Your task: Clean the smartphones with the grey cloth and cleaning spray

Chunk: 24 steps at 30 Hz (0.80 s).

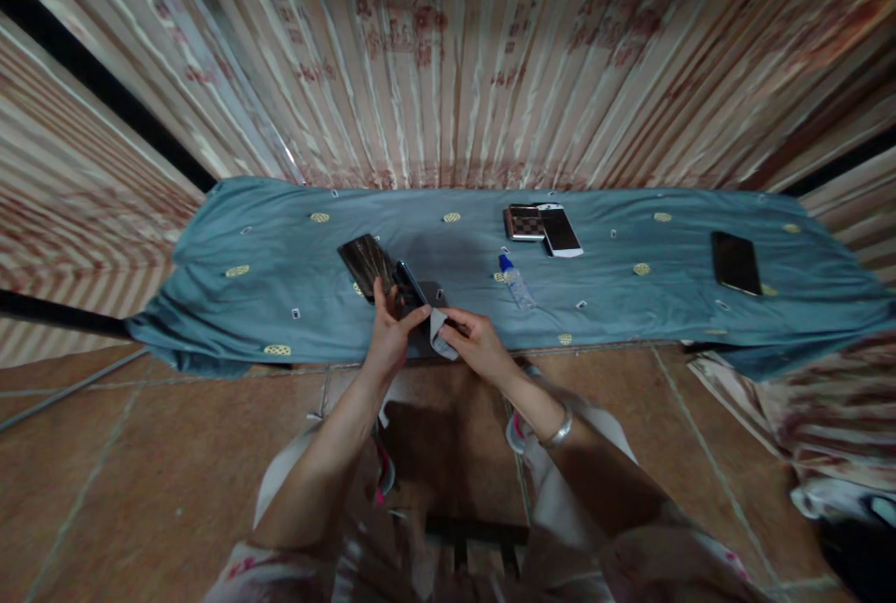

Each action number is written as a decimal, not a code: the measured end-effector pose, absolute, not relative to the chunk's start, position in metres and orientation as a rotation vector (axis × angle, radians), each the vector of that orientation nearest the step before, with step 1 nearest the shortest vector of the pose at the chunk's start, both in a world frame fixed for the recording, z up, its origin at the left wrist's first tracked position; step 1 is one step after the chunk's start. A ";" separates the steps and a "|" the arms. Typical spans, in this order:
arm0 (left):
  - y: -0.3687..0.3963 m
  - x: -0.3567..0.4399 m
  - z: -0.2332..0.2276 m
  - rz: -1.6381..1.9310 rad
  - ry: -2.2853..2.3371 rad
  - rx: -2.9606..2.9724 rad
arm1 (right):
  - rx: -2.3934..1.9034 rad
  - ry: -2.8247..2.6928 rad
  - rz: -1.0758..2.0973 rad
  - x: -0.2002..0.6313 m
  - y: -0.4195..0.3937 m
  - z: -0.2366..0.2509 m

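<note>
My left hand (390, 328) grips a dark phone (411, 284), tilted up so that mostly its edge faces me. Pinched in the fingers of my right hand (482, 343) is a small grey cloth (440, 334), which sits against the phone's near end. Just beyond my left fingers a dark, shiny flat device (365, 265) lies on the blue-green cover (455, 258). To the right of both hands, a clear bottle with a blue cap (516, 282) rests on its side.
Farther back lie a white-edged phone (561, 231) and a checkered case (524, 223), touching each other. Another dark flat device (735, 262) is at the right. A striped curtain (448, 71) hangs behind the covered surface. Tiled floor (175, 463) shows below.
</note>
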<state>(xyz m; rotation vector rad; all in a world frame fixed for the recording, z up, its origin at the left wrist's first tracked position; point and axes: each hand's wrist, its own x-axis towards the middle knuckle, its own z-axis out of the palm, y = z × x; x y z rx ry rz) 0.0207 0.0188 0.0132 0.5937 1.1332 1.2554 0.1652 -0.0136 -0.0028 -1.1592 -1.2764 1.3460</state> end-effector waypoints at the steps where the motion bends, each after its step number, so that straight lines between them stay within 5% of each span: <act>1: 0.018 0.022 0.013 1.250 1.130 0.594 | -1.172 -1.273 1.335 0.165 -0.013 -0.003; 24: 0.005 0.033 -0.001 1.124 1.005 0.757 | -1.235 -1.212 1.239 0.172 0.000 0.000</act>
